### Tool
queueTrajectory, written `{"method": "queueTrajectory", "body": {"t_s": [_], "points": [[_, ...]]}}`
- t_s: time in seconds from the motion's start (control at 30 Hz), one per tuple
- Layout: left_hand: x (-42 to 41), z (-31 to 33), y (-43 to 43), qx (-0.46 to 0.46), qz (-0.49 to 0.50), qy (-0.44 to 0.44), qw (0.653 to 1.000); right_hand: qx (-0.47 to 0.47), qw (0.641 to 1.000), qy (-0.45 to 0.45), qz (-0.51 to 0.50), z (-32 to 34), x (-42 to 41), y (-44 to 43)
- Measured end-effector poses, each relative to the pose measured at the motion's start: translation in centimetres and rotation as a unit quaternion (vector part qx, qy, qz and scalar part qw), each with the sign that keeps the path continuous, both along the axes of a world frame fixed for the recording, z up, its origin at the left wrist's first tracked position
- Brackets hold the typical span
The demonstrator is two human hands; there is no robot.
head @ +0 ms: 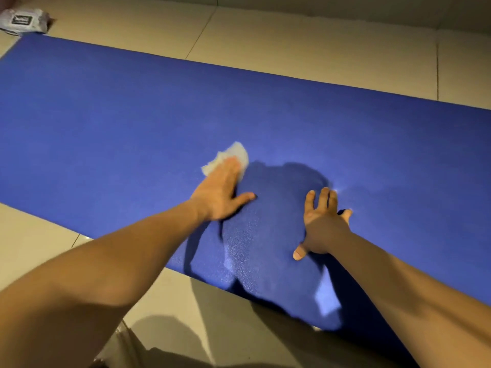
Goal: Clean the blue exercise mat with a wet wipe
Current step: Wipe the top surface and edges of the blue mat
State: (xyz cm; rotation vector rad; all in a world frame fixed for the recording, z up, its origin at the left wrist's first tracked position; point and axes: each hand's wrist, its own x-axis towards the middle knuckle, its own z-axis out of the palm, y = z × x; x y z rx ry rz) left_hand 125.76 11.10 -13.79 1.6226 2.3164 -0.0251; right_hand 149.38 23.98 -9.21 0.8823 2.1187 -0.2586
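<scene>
While the left hand (220,193) is lying flat on the wet wipe (233,155), fingers straight and not curled round it, it is pressing the wipe down onto the blue exercise mat (106,115), with the thumb sticking out sideways and touching the mat. Wipe is showing white and crumpled, poking out beyond the fingertips and to their left, the rest hiding under the hand. Right hand (322,227) is resting on the mat to the right of the pressing hand, apart from it, fingers spread and straight, holding nothing, thumb pointing back toward the person. Mat is lying flat on the pale tiled floor (318,41), running left to right under both hands. Mat surface between the hands and nearer the person is glinting with a fine sheen and carrying dark shadow. Well beyond the left hand and far to its left, a white packet (24,21) with a black-and-white label is sitting on the floor just off the mat's far corner.
</scene>
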Motion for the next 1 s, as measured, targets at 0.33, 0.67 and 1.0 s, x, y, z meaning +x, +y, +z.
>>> {"method": "queueTrajectory", "body": {"t_s": [0.33,0.67,1.0], "points": [[-1.5,-0.5,4.0,-0.016,0.170,0.000,0.985,-0.003,1.000,0.008,0.001,0.0,-0.3,0.0],[-4.9,0.3,2.7,0.007,0.078,0.024,0.997,0.002,1.000,0.011,0.004,-0.3,-0.3,0.0],[-3.2,-0.2,5.5,-0.036,0.177,0.010,0.983,-0.001,1.000,-0.002,-0.004,-0.8,-0.7,0.3]]}}
